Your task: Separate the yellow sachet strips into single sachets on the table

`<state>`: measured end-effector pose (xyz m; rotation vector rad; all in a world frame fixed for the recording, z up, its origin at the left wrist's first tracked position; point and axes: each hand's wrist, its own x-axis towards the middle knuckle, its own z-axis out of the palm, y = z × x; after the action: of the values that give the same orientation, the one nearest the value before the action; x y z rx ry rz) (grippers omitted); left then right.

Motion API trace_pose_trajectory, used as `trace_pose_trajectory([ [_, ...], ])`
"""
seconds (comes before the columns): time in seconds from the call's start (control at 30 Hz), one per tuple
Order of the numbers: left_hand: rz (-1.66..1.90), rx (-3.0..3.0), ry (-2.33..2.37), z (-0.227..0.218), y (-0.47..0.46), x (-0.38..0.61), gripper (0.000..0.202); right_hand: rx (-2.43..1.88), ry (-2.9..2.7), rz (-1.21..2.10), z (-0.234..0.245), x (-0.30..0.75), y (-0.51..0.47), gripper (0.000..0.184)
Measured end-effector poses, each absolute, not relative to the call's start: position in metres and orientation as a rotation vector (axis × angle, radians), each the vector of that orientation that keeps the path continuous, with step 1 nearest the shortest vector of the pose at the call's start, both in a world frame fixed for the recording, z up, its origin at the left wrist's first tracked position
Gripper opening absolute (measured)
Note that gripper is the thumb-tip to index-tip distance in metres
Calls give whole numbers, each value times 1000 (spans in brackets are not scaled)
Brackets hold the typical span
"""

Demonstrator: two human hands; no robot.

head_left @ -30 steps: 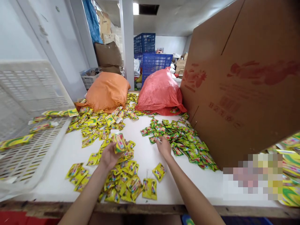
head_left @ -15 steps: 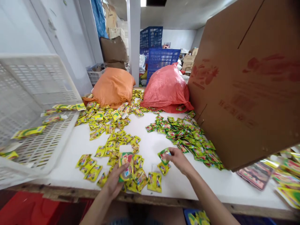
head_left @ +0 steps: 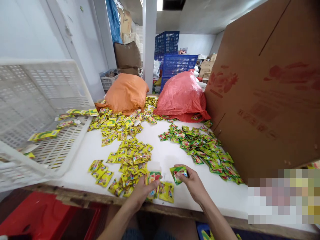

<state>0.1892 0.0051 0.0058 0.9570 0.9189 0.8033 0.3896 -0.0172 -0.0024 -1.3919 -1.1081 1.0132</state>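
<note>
Near the table's front edge, my left hand (head_left: 143, 192) is closed round a small printed box (head_left: 153, 177) in green, yellow and red, with a pale flap at its top. To the right, my right hand (head_left: 193, 182) pinches green sachets (head_left: 178, 174) between thumb and fingers; how many is unclear. A yellow sachet (head_left: 166, 192) lies on the table between the hands. Left of the box spreads a pile of yellow sachets (head_left: 130, 156). Beyond my right hand lies a heap of green sachets (head_left: 207, 151).
An orange sack (head_left: 127, 93) and a red sack (head_left: 182, 96) stand at the back. On the left is a white crate (head_left: 72, 146) with flattened yellow packs. A large cardboard carton (head_left: 260, 100) leans in on the right. Below the table edge sits a red stool (head_left: 37, 213).
My left hand has moved right with the box, closer to my right hand. The yellow sachet that lay just below my right hand no longer shows there. The camera view has shifted slightly.
</note>
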Motion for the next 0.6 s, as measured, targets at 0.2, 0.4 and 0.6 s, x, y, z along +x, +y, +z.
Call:
trace_pose_trajectory([
  [0.2, 654, 1159, 929, 9, 1, 200, 40, -1260, -1280, 866, 47, 360, -22, 15],
  [0.4, 578, 1373, 1026, 13, -3, 196, 30, -1388, -1796, 510, 47, 354, -22, 13],
  [0.6, 421, 1495, 919, 22, 5, 190, 17, -1365, -2012, 434, 57, 362, -19, 16],
])
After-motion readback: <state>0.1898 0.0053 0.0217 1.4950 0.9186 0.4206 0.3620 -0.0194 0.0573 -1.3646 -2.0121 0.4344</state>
